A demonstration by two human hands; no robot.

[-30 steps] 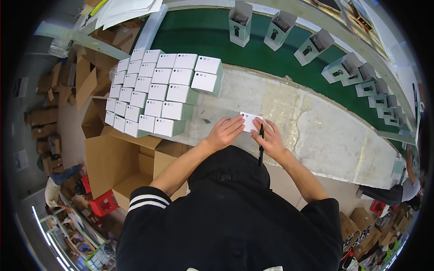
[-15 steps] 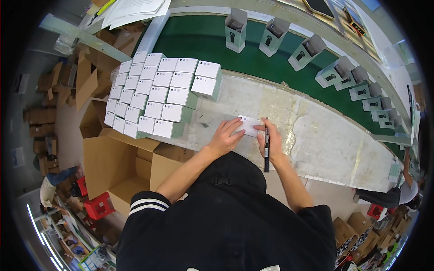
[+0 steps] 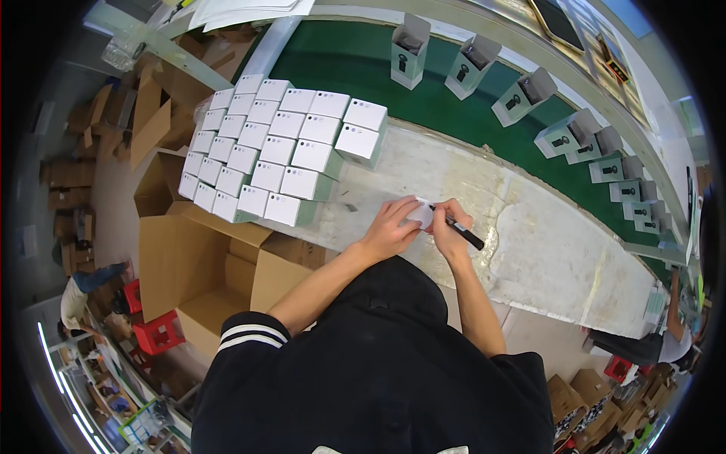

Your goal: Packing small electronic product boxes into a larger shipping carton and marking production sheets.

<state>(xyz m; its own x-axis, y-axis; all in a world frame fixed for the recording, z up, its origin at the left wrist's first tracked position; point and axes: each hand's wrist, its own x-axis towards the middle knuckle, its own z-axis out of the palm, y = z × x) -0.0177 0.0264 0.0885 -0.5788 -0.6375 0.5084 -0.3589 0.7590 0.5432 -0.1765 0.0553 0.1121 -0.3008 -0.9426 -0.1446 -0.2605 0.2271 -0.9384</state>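
Observation:
My left hand grips a small white-topped box by its left side, over the pale worktop in front of me. In my right hand is a black marker pen, its tip at the upper part of the box top and its back end pointing toward the lower right. Fingers of both hands cover much of the box. To the left, several white-topped, pale green boxes stand packed together in rows.
Open-topped boxes stand spaced along the green conveyor belt. An open brown carton sits below the worktop at the left. Papers lie at the upper left. Another person is at the far right.
My right hand has turned the marker from pointing down toward me to a slant, bringing its tip onto the box. Both hands have closed in around the box. The whole view has shifted slightly.

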